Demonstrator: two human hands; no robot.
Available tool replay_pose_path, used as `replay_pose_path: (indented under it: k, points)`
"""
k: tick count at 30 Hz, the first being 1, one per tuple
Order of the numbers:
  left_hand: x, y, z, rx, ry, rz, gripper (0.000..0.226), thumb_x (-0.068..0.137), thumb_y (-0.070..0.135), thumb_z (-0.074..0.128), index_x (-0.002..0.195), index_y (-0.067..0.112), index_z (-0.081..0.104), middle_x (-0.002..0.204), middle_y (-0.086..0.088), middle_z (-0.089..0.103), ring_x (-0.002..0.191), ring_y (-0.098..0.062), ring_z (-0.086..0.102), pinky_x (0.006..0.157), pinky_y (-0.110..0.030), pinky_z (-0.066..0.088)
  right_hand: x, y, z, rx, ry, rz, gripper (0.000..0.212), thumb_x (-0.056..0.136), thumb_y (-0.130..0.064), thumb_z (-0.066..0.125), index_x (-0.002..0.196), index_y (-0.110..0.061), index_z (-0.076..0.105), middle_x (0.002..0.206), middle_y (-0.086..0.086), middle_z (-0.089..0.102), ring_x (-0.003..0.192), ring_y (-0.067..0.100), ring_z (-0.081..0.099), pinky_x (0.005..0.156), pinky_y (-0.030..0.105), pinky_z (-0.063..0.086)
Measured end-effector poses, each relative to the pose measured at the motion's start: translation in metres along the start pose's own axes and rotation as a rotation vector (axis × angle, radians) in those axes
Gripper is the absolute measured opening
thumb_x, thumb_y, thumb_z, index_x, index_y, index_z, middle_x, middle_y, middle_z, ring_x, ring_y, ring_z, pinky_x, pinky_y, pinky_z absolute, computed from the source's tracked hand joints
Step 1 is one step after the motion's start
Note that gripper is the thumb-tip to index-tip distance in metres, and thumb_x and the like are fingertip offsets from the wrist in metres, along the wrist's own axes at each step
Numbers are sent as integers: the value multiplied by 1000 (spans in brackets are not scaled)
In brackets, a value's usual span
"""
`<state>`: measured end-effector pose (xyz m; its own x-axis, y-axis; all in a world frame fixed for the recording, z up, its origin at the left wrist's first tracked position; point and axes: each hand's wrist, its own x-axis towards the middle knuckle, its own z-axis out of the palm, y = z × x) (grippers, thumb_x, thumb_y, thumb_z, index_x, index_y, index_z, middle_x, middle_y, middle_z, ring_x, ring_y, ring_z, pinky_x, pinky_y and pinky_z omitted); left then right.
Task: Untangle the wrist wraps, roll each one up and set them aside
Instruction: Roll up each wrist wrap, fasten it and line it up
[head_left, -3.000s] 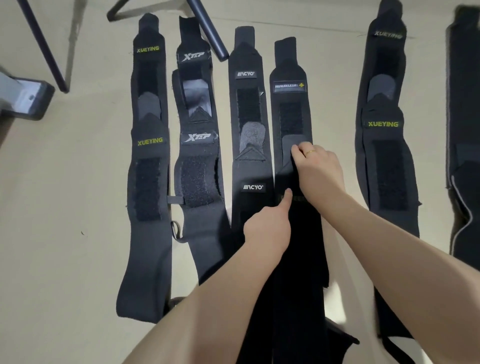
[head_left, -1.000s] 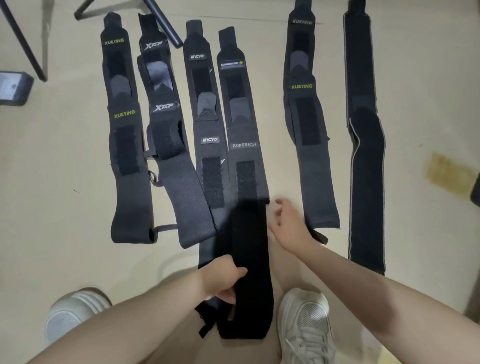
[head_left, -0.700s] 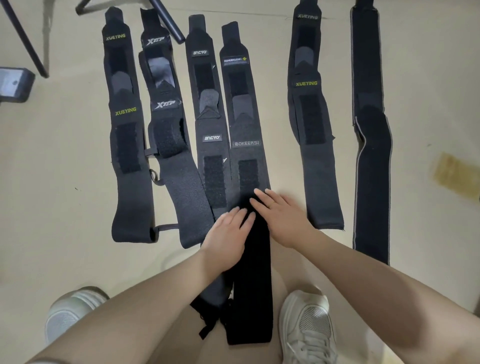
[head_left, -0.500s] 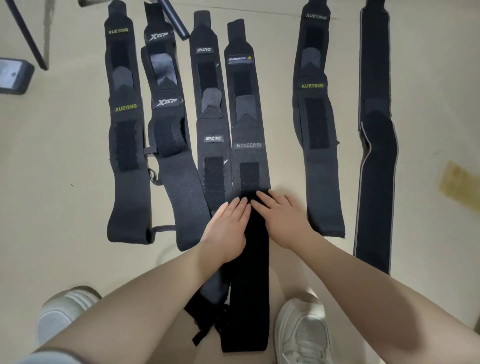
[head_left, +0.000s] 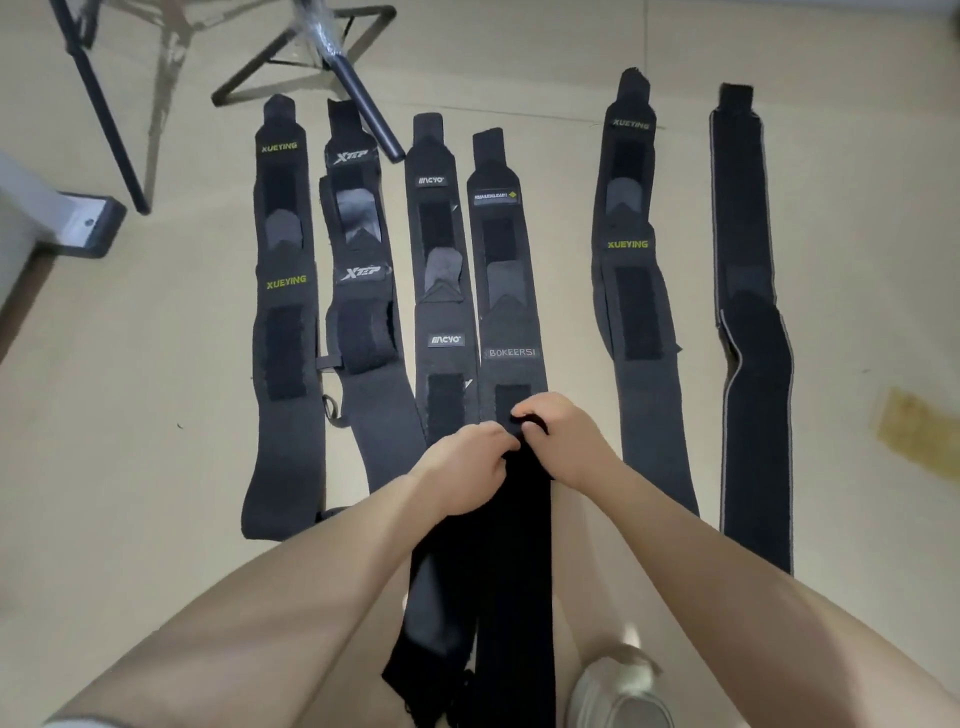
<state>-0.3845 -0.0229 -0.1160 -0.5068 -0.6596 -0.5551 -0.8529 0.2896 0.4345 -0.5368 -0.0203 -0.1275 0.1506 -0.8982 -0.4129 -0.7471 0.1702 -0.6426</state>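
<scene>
Six columns of black wrist wraps lie flat and lengthwise on a beige floor (head_left: 130, 415), seen from overhead w/ the person's two bare forearms reaching in from the bottom edge. Landmark: the BOKEERSI wrap (head_left: 511, 332), fourth column from the left. The left hand (head_left: 465, 467) and right hand (head_left: 563, 441) meet on this wrap just below its label, fingers curled & pinching the dark band at the lower end of its velcro patch; knuckles nearly touch. Below the hands the wrap's long black tail runs straight down btwn the forearms to the bottom edge.

Just left of the BOKEERSI wrap, edges touching, lies the grey-label wrap (head_left: 441, 291), two stacked lengthwise. Further left: the XTEP wrap (head_left: 363, 312), one section bunched into a loose fold, then the left XUEYING wrap (head_left: 285, 322) w/ yellow-green lettering. Right of the BOKEERSI wrap, apart from it, sits the right XUEYING wrap (head_left: 636, 312), also a stacked pair. Furthest right, well apart, is a plain black wrap w/ grey edging (head_left: 753, 338), kinked at mid-length.

Above the XTEP wrap, a black tripod stand (head_left: 363, 98) has one leg resting over the wrap's top end. A grey block (head_left: 83, 228) sits far left. A white shoe (head_left: 618, 691) shows at the bottom, right of the BOKEERSI wrap's tail. A yellowish stain (head_left: 919, 431) marks the floor at far right.
</scene>
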Motion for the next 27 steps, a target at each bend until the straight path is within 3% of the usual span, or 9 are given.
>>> replay_pose_path:
  k: [2,5,7,14,20,27]
  points:
    - [-1,-1,0,12,12,31,44,95,14,37,138,19,44,140,1,43,127,-19,41,105,-36,37,-13,7,-11,25,66,48,29,92,-4,45,115,-8,63,122,5,57,115,18,50,93,17,32]
    - [5,0,-2,120,-61,40,46,95,15,38,141,18,39,142,1,39,128,-21,38,104,-37,37,-34,24,-27,27,85,95,27,93,-6,44,111,-13,62,122,2,56,115,17,50,98,24,36]
    - [5,2,-7,132,-65,31,48,95,15,39,142,17,37,143,0,37,130,-22,37,105,-38,36,-40,24,-34,49,77,92,27,93,-6,44,113,-12,62,123,3,56,116,16,49,96,18,33]
    - [-21,-56,-44,337,-46,34,46,94,19,42,140,18,39,139,-4,40,125,-24,39,100,-39,40,0,-62,-5,150,-4,-40,35,94,-6,46,128,-8,55,134,4,53,126,15,44,93,5,21]
    - [-58,-151,-82,203,115,-187,51,94,19,46,143,15,34,145,-4,35,128,-23,40,103,-36,40,43,-148,42,-17,-293,-130,47,97,-15,42,144,-12,36,149,3,37,135,16,35,104,18,23]
    - [-70,-243,-79,-54,172,-342,60,94,15,42,149,13,20,159,-4,10,143,-24,19,115,-34,22,84,-211,84,35,-303,43,52,100,-17,38,150,-14,23,154,4,29,137,20,33,102,24,30]
